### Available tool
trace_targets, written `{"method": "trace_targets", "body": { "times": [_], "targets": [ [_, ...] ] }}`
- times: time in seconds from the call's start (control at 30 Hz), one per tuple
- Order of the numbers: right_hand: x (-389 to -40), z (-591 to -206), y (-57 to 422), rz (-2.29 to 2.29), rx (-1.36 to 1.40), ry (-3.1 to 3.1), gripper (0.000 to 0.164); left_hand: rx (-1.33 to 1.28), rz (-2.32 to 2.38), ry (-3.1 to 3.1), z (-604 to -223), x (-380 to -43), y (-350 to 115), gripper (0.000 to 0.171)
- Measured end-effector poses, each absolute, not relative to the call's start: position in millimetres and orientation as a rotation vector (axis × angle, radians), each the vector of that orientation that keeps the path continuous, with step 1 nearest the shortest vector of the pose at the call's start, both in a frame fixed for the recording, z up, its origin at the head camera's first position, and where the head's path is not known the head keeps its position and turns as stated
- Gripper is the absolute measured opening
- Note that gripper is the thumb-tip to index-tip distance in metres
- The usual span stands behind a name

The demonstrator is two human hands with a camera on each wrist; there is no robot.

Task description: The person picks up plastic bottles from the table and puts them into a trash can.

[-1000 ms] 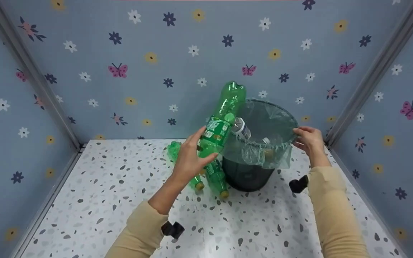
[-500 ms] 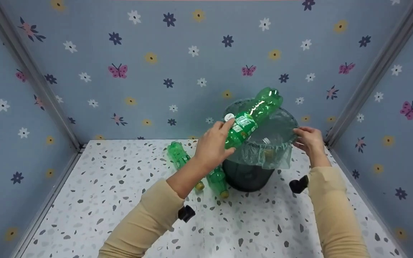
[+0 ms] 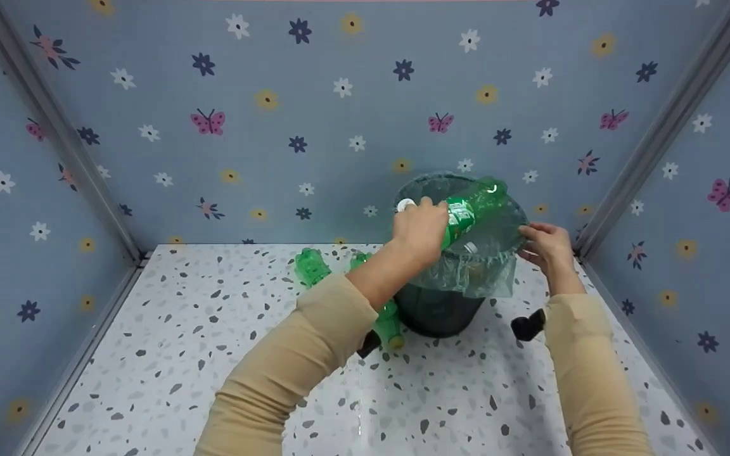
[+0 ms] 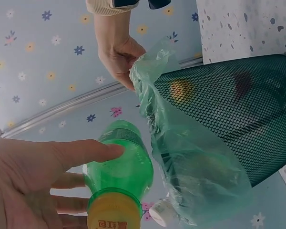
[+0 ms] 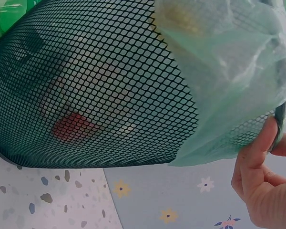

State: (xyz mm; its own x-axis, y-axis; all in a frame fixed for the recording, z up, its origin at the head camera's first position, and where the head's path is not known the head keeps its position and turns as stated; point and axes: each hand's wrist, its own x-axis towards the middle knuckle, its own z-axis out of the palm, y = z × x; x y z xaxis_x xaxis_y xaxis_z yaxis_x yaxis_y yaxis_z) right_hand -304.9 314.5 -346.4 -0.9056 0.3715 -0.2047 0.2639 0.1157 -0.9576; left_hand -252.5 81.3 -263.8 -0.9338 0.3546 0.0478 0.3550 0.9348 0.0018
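My left hand (image 3: 422, 231) holds a green plastic soda bottle (image 3: 461, 215) tilted over the mouth of a dark mesh waste bin (image 3: 435, 313). The bottle's base points right, toward the far rim. In the left wrist view the thumb lies along the bottle (image 4: 121, 174) near its yellow cap (image 4: 113, 210), with the fingers on the other side. A thin green bag (image 3: 495, 275) lines the bin and folds over its rim. At the right side of that rim, my right hand (image 3: 549, 247) pinches the bag edge between thumb and fingers.
Two more green bottles lie on the speckled white surface (image 3: 181, 342) left of the bin, one (image 3: 312, 266) partly behind my left arm. A white cap (image 3: 406, 204) shows at the bin's left rim, another bottle (image 3: 470, 247) inside. Patterned walls (image 3: 339, 114) enclose the space.
My left hand has carried the green bottle rightward from beside the bin to over its mouth, tipping it flatter and lower. My right hand has stayed at the rim.
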Motion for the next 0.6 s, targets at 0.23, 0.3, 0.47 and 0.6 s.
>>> {"method": "trace_targets", "body": {
  "times": [0.23, 0.3, 0.47, 0.6],
  "targets": [
    [-304.3, -345.9, 314.1, 1.933, -0.656, -2.276, 0.051, -0.473, 0.196, -3.058, -259.9, -260.2, 104.9, 0.057],
    [-304.3, -345.5, 313.9, 1.933, -0.653, -2.276, 0.052, -0.467, 0.238, -3.057, -260.7, -261.9, 111.0, 0.053],
    [-304.5, -346.0, 314.2, 1.932, -0.649, -2.274, 0.052, -0.511, 0.293, -3.024, -266.8, -265.3, 122.2, 0.042],
    [-305.2, -346.0, 314.8, 1.929, -0.657, -2.283, 0.051, -0.622, 0.303, -2.950, -272.7, -266.5, 125.2, 0.038]
  ]
}}
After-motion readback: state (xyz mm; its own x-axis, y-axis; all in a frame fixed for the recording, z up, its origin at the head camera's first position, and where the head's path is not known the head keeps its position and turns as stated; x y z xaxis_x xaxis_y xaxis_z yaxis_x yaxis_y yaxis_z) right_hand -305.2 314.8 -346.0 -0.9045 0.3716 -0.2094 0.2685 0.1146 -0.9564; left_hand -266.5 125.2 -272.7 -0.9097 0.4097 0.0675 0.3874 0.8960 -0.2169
